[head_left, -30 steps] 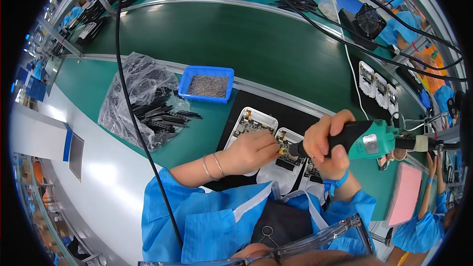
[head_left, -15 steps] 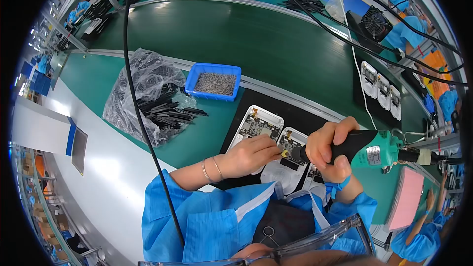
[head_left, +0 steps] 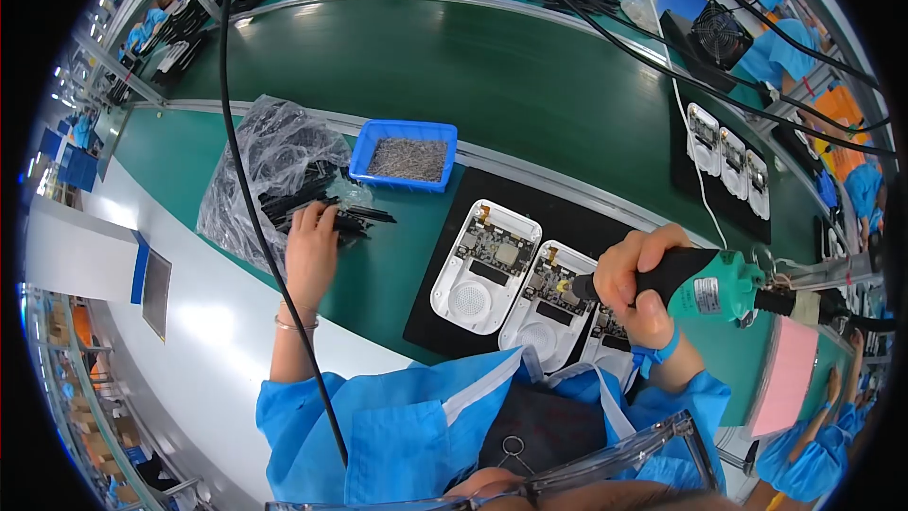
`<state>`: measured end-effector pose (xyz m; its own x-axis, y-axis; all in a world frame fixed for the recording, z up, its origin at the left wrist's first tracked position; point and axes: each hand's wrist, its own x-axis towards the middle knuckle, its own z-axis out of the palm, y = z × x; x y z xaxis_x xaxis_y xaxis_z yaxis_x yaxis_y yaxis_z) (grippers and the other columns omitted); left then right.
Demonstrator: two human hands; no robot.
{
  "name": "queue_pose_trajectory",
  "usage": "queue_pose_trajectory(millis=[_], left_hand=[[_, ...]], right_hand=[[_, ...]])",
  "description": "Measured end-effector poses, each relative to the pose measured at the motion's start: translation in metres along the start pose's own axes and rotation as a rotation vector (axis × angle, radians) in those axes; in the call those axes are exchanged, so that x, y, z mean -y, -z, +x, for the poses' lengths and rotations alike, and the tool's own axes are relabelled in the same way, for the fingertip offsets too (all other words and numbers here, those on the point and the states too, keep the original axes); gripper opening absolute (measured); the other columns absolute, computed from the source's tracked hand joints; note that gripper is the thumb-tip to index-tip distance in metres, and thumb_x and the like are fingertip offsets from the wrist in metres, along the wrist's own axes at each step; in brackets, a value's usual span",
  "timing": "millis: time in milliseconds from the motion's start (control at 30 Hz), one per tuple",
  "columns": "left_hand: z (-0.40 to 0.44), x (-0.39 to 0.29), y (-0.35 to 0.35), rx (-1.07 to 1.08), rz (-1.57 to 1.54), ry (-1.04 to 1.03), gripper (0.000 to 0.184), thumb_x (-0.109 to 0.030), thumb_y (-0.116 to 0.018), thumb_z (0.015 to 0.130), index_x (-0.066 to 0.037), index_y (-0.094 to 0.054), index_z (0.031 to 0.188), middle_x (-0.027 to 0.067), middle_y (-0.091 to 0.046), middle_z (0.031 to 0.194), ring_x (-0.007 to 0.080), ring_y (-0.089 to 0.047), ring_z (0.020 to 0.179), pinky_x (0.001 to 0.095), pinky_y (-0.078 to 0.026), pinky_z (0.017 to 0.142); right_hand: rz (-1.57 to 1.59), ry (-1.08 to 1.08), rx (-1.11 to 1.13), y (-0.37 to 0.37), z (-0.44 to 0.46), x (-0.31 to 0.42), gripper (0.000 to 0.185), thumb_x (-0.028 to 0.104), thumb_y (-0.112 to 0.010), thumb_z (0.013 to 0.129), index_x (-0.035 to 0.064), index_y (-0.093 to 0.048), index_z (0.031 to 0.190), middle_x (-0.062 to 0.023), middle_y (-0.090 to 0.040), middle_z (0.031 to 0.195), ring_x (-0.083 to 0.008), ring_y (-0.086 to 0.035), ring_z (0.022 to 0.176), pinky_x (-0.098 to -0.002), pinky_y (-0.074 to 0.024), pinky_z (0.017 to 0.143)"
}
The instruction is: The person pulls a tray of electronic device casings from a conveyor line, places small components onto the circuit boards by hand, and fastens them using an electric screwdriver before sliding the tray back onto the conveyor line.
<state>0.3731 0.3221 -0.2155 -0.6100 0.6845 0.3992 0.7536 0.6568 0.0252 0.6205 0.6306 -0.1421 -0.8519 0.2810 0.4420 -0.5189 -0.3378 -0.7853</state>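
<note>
My left hand (head_left: 313, 244) reaches onto the black strips (head_left: 350, 216) lying at the mouth of a clear plastic bag (head_left: 255, 161); its fingertips are over them and what they pinch, if anything, is hidden. In my right hand (head_left: 636, 284) is a green and black electric screwdriver (head_left: 705, 286), its tip over the circuit board of the middle white housing (head_left: 539, 336). The left white housing (head_left: 467, 303) shows its board and a round speaker grille. A third housing (head_left: 605, 345) is partly hidden. All three rest on a black mat (head_left: 426, 322).
A blue tray (head_left: 450, 156) of small screws stands beyond the strips. The green conveyor (head_left: 454, 57) runs behind. On it at the right are more white housings (head_left: 730, 159). A pink pad (head_left: 785, 374) lies at right. Black cables (head_left: 230, 85) hang across the view. A co-worker's arm (head_left: 823, 416) shows lower right.
My left hand has left the middle housing and moved left to the black strips. My right hand still holds the screwdriver over the middle housing, nearly in the same place.
</note>
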Motion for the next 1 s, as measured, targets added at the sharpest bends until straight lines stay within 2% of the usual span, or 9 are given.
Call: queue_pose_trajectory(millis=[67,100,300,400,533,700,800,933,1000], left_hand=[[0.000,0.011,-0.002,0.050,-0.020,-0.054,0.022,-0.002,-0.065,0.074,0.001,-0.060,0.095,0.0117,-0.058,0.103,0.0302,-0.054,0.099,0.0386,-0.048,0.082],[0.002,0.014,-0.003,0.073,-0.029,-0.077,0.021,-0.002,-0.065,0.074,0.000,-0.060,0.094,0.0111,-0.057,0.103,0.0297,-0.053,0.099,0.0381,-0.048,0.082],[0.029,0.019,-0.005,0.075,-0.098,-0.210,0.018,-0.004,-0.066,0.074,-0.003,-0.059,0.091,0.0101,-0.058,0.095,0.0262,-0.057,0.088,0.0369,-0.049,0.072],[0.032,0.017,-0.010,0.050,-0.145,-0.030,0.021,-0.005,-0.066,0.076,-0.003,-0.059,0.096,0.0112,-0.058,0.082,0.0298,-0.057,0.074,0.0388,-0.049,0.066],[0.039,-0.007,0.008,0.234,-0.617,0.274,0.023,-0.002,-0.057,0.085,-0.002,-0.060,0.107,0.0093,-0.061,0.078,0.0158,-0.059,0.068,0.0300,-0.049,0.062],[0.055,-0.037,0.021,0.437,-1.146,-0.030,0.032,0.010,-0.049,0.084,0.002,-0.062,0.112,0.0123,-0.065,0.100,0.0130,-0.060,0.083,0.0245,-0.049,0.073],[0.063,-0.082,0.027,0.409,-1.305,0.023,0.036,0.010,-0.053,0.080,0.001,-0.062,0.113,0.0112,-0.065,0.104,0.0140,-0.060,0.083,0.0258,-0.050,0.072],[0.084,-0.111,0.023,0.251,-0.699,-0.388,0.019,0.002,-0.068,0.074,0.004,-0.064,0.092,0.0119,-0.058,0.090,0.0236,-0.057,0.073,0.0313,-0.049,0.067],[0.096,-0.130,0.017,0.103,-0.697,-0.551,0.016,-0.003,-0.071,0.073,0.003,-0.063,0.086,0.0107,-0.054,0.081,0.0261,-0.055,0.075,0.0342,-0.048,0.066]], right_hand=[[0.011,0.008,0.000,-0.001,0.003,-0.003,0.035,0.013,-0.069,0.080,0.0078,-0.041,0.100,-0.0064,-0.048,0.069,-0.0141,-0.047,0.057,-0.0269,-0.0396,0.048],[-0.058,-0.025,-0.115,-0.012,0.005,-0.003,0.046,0.032,-0.076,0.077,0.0112,-0.038,0.092,-0.0014,-0.043,0.065,-0.0097,-0.040,0.047,-0.0239,-0.0320,0.043],[-0.125,0.011,-0.138,-0.008,0.003,0.004,0.045,0.032,-0.076,0.077,0.0110,-0.039,0.091,-0.0009,-0.042,0.063,-0.0095,-0.039,0.046,-0.0238,-0.0319,0.043],[-0.155,0.019,-0.201,-0.002,0.000,0.009,0.045,0.032,-0.076,0.077,0.0107,-0.040,0.090,-0.0008,-0.042,0.062,-0.0095,-0.039,0.046,-0.0238,-0.0315,0.043],[-0.160,0.033,-0.228,0.003,-0.002,0.011,0.045,0.032,-0.077,0.076,0.0103,-0.040,0.091,-0.0013,-0.041,0.061,-0.0096,-0.038,0.045,-0.0240,-0.0307,0.042],[-0.136,0.055,-0.114,0.021,-0.005,0.017,0.035,0.019,-0.069,0.082,0.0078,-0.040,0.098,-0.0052,-0.046,0.066,-0.0121,-0.044,0.055,-0.0250,-0.0343,0.048],[-0.170,0.086,-0.147,0.023,-0.002,0.018,0.034,0.019,-0.067,0.083,0.0081,-0.040,0.098,-0.0050,-0.046,0.064,-0.0105,-0.043,0.054,-0.0237,-0.0335,0.048],[-0.103,0.080,-0.164,0.026,0.003,0.014,0.031,0.014,-0.065,0.082,0.0071,-0.040,0.101,-0.0046,-0.048,0.067,-0.0103,-0.045,0.057,-0.0240,-0.0359,0.051],[-0.086,0.076,-0.157,0.028,0.009,0.009,0.031,0.009,-0.064,0.082,0.0059,-0.041,0.102,-0.0058,-0.051,0.070,-0.0113,-0.048,0.060,-0.0246,-0.0392,0.054]])
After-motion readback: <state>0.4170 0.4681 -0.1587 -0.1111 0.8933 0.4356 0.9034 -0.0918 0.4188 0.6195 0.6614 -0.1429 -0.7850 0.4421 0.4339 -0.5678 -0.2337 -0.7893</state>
